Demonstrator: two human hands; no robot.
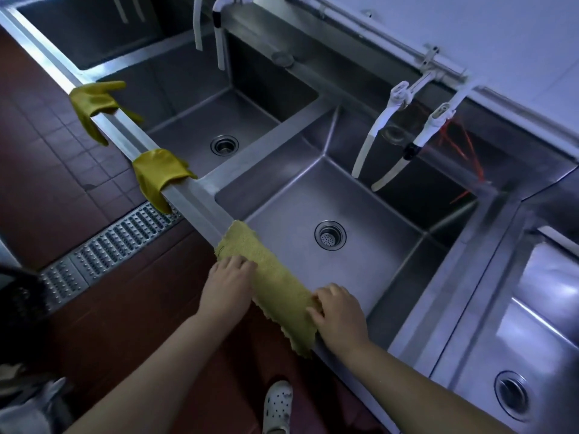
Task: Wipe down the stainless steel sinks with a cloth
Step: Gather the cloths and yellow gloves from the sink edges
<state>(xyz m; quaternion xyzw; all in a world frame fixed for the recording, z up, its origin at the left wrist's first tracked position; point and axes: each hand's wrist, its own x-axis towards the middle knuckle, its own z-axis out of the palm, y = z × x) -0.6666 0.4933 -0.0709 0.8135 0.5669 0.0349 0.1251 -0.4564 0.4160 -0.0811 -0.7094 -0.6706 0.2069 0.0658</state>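
A yellow-green woven cloth [275, 285] lay draped over the front rim of the near stainless steel sink basin [354, 195], with the left hand [227, 285] pressing on its left part, fingers bent over the fabric, and the right hand [340, 313] pinching its right end with curled fingers. Farther along the same rim, two yellow rubber gloves [156, 177] hung over the edge beside the second steel basin [194, 98], and white plastic tap spouts [394, 142] hung above the near basin's back wall.
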